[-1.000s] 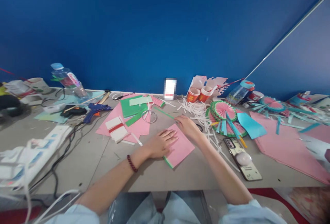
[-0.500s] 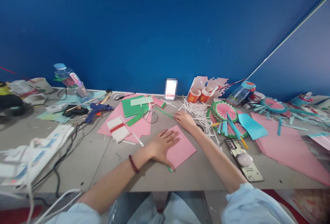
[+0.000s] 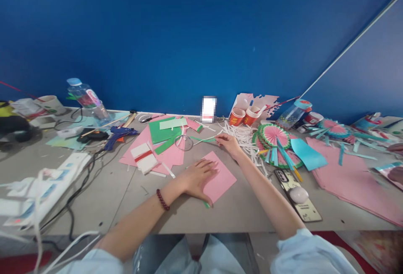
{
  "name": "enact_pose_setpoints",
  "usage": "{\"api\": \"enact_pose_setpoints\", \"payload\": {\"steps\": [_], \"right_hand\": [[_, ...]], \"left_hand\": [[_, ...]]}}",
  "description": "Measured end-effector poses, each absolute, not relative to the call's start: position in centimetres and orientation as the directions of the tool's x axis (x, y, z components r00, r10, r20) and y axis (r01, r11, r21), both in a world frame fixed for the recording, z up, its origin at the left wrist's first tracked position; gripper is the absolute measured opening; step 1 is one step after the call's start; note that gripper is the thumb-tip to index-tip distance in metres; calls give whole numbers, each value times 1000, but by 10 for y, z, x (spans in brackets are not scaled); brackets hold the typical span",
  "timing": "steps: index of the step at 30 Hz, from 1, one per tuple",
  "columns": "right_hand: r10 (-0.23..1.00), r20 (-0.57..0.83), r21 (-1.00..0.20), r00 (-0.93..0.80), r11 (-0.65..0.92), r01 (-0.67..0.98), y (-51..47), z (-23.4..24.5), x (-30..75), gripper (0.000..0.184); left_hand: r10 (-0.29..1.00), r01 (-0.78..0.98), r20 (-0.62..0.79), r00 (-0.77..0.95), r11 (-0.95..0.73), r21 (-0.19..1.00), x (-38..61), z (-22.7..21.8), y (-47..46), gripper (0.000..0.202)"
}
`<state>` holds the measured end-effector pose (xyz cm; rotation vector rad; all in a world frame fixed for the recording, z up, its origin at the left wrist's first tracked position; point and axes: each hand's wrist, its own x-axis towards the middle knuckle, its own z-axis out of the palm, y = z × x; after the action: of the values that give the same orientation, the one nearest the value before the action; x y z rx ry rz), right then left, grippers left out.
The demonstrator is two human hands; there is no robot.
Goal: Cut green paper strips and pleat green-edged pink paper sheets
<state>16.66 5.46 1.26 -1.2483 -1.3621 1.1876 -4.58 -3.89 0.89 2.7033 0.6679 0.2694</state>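
A square of pink paper point(image 3: 222, 178) lies on the grey table in front of me. My left hand point(image 3: 199, 177) rests flat across its left half, fingers spread, with a bit of green showing under the thumb side. Beyond the paper, my right hand point(image 3: 229, 144) pinches one end of a thin green paper strip point(image 3: 205, 140), whose other end stretches left toward a clear ring of tape point(image 3: 184, 143). Behind the ring lie green sheets point(image 3: 161, 133) on pink paper. White paper shreds point(image 3: 244, 135) are heaped just past my right hand.
To the right are a pink-and-green pleated paper fan point(image 3: 273, 137), a phone point(image 3: 302, 202) and pink sheets point(image 3: 349, 177). Red paper cups point(image 3: 236, 117) stand by the blue wall. At left are a blue glue gun point(image 3: 118, 136), a bottle point(image 3: 90, 99) and a power strip point(image 3: 59, 185) with cables. Another person's hand point(image 3: 395, 175) shows at far right.
My right hand has lifted the green strip's end and moved slightly right with it. The pink square has shifted slightly left under my left hand. A person's hand has appeared at the far right.
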Motion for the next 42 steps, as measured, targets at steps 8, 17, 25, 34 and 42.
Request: {"api": "enact_pose_setpoints", "payload": {"steps": [8,17,25,34,42], "right_hand": [[998,-57,-992,-12,-58,-113,63,18,172,25],[871,109,-689,-479,414,595,50,23,182,40],[864,135,-586,-484,464,665,46,24,180,28],[925,181,-477,-333,379,793,43,18,169,9],[967,86,-664,-239,234,710,45,12,168,5]], "left_hand": [[504,436,84,860,-810,391,-47,8,-40,100],[501,432,99,860,-817,382,-47,11,-40,93],[516,450,83,852,-805,386,-48,12,-39,86],[479,432,76,875,-841,325,-44,7,-43,101],[501,449,70,863,-823,347,-41,4,-42,111]]}}
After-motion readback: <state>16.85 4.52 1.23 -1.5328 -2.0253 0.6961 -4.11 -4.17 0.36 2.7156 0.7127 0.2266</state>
